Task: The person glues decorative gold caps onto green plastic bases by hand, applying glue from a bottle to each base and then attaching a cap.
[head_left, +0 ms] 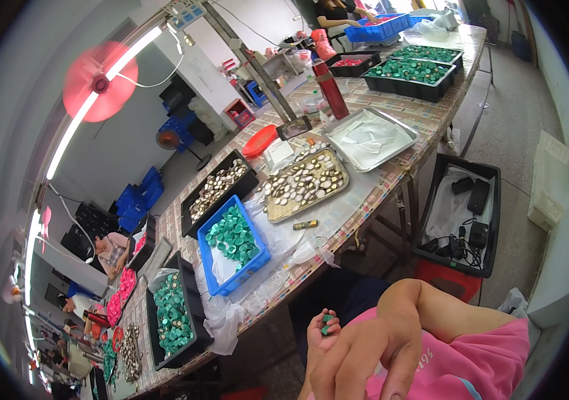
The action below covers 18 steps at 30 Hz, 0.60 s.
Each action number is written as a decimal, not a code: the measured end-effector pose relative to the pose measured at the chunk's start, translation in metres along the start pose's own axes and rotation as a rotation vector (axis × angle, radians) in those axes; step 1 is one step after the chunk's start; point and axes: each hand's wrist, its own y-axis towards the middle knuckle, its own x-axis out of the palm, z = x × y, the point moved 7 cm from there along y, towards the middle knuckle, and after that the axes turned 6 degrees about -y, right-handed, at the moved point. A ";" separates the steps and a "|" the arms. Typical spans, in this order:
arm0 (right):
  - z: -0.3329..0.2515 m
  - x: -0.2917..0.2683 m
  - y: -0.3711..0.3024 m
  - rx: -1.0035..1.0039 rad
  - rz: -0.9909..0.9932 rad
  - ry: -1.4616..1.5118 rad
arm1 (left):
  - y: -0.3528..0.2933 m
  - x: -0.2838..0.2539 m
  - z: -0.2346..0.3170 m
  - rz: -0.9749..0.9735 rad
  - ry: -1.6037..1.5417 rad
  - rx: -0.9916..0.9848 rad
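- My left hand sits low, below the tabletop edge, fingers curled around a few small green caps — closed on them, loosely.
- My right hand hangs just beside it, fingers drooping half open, holding nothing I can see.
- These caps look light, stiff and a bit slick — best pinched by the rim, I'd say.
- More green caps fill the blue bin up on the tabletop, next to a tray of silvery caps.

I see open room between my hands and the table's near edge; the blue bin and black trays crowd that edge.
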 end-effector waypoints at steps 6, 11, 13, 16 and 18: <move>0.010 0.022 0.017 -0.524 -0.018 0.130 | 0.015 -0.026 0.000 -0.068 -0.014 -0.244; 0.016 0.013 0.020 -0.041 0.053 0.130 | 0.007 -0.026 0.016 -0.064 -0.052 -0.079; 0.019 0.013 0.015 -0.002 0.038 0.128 | -0.004 -0.016 0.012 -0.063 -0.027 0.004; 0.023 0.014 0.013 -0.004 0.046 0.138 | -0.007 -0.011 0.015 -0.054 -0.046 0.056; 0.023 0.028 0.012 -0.042 0.062 0.159 | -0.011 -0.014 0.013 -0.037 -0.072 0.054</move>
